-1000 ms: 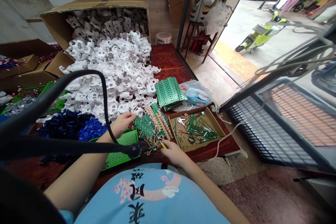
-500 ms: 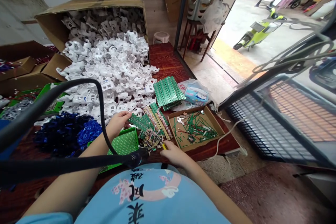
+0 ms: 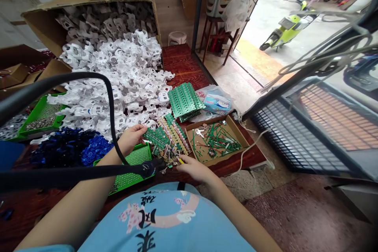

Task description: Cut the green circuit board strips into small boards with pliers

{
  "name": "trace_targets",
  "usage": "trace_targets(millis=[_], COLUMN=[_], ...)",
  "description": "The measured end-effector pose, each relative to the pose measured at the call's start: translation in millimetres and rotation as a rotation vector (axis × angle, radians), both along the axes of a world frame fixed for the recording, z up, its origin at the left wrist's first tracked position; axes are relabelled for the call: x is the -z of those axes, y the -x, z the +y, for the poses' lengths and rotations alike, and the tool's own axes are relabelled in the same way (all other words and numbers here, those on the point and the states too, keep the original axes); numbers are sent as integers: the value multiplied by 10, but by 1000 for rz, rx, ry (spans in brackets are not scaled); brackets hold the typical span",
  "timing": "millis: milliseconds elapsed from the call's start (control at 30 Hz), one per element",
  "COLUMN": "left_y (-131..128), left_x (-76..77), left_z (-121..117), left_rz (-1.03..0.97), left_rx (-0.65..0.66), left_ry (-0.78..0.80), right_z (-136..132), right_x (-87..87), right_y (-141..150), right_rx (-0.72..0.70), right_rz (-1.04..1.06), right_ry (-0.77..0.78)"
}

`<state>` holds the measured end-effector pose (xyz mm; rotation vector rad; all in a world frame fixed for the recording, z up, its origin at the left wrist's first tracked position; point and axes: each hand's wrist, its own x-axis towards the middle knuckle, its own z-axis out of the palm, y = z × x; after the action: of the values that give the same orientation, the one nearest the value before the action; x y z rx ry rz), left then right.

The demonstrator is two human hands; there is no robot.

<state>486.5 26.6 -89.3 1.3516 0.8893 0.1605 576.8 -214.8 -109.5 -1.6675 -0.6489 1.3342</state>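
Observation:
My left hand (image 3: 132, 138) pinches the left end of a green circuit board panel (image 3: 157, 137). Just below that panel is a tangle of small boards with wires (image 3: 169, 152). Closed around a yellow-handled tool (image 3: 180, 160), my right hand (image 3: 193, 167) is at the right side of the tangle; the tool's kind is too small to make out. Strips with tan and reddish wires (image 3: 176, 136) lie to the right of the panel. A stack of green circuit board panels (image 3: 186, 100) sits behind them.
White plastic parts (image 3: 118, 71) spill from a large carton (image 3: 32, 15). Blue parts (image 3: 96, 149) and a green perforated tray (image 3: 138, 159) are on the left. A shallow cardboard box (image 3: 217, 159) holds green scraps and keys. A black curved bar (image 3: 110, 102) crosses above my left forearm.
The whole view has shifted slightly, moving the scene left and up. Both hands keep their holds, the left on the panel and the right on the yellow-handled tool.

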Motion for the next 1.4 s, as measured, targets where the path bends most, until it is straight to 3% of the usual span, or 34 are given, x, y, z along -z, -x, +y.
trace_targets(millis=[133, 400, 533, 700, 800, 967, 1100, 1400], left_y=[-81, -97, -101, -148, -148, -75, -32, -52], left_x=[-54, -3, -5, -82, -54, -41, -78, -131], left_z=[-67, -96, -137, -221, -185, -69, -56, -116], left_rz=[-7, 11, -13, 59, 67, 43, 64, 57], left_rx=[43, 85, 120, 248, 209, 78, 100, 42], left_ry=[16, 67, -33, -293, -326, -235, -259, -141], right_z=[0, -5, 26, 57, 51, 20, 14, 31], right_x=[-57, -80, -8, 185, 249, 221, 219, 232], right_y=[-7, -17, 12, 66, 82, 80, 89, 103], right_rx=[112, 90, 69, 57, 54, 67, 87, 82], right_rz=[227, 96, -10, -235, -261, -143, -87, -19], right_ry=[-9, -35, 18, 121, 112, 120, 26, -19])
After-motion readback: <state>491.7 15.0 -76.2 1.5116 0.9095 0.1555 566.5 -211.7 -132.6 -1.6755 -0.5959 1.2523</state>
